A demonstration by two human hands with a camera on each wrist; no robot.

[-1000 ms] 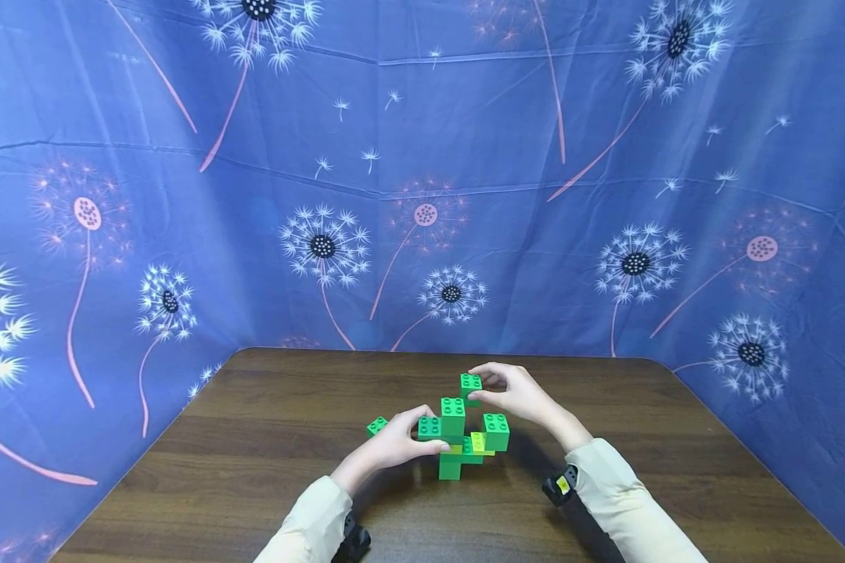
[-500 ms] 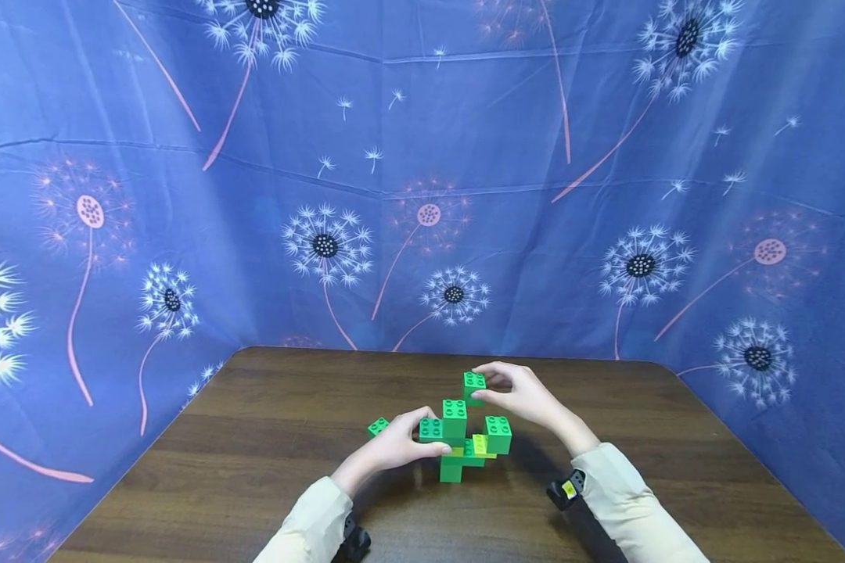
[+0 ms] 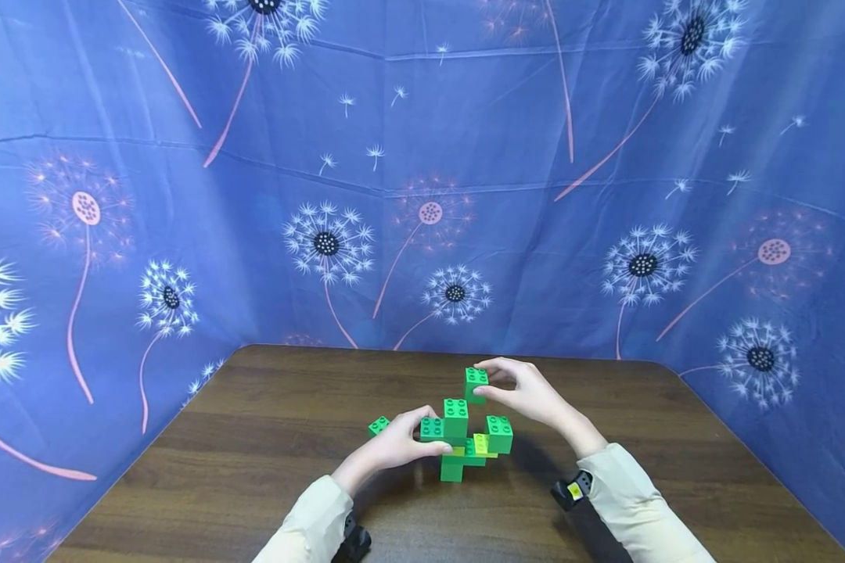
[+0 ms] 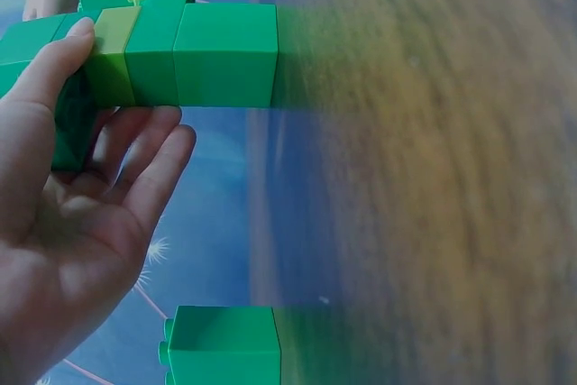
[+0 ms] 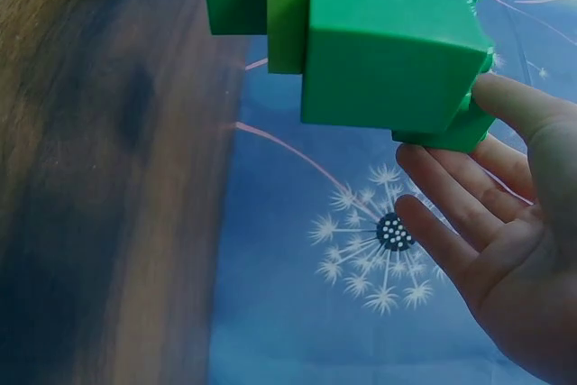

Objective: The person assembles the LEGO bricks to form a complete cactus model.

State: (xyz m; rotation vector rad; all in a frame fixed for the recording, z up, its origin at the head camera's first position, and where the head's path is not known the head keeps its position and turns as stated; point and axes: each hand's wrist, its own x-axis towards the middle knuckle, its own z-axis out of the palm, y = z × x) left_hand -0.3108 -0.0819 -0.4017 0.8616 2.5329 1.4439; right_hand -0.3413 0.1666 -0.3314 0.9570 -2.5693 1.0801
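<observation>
A model of stacked green toy building bricks (image 3: 455,420), with yellow-green pieces (image 3: 482,445) between some of them, stands upright at mid-table. My left hand (image 3: 397,446) grips its left side. The thumb lies across the front near a yellow-green piece (image 4: 113,53) in the left wrist view. My right hand (image 3: 528,393) pinches a separate green brick (image 3: 474,383) between thumb and fingers, studs up, behind and above the model's right arm. From the right wrist, that held brick is partly hidden behind the model's right-hand brick (image 5: 392,51).
A loose green brick (image 3: 378,425) lies on the brown wooden table (image 3: 267,438), beyond and left of my left hand. It also shows at the bottom of the left wrist view. A blue curtain with dandelion prints (image 3: 535,297) hangs behind the table.
My right hand has shifted slightly rightward and up with its green brick, showing more of the brick's side. My left hand keeps its grip on the model, which stays in place.
</observation>
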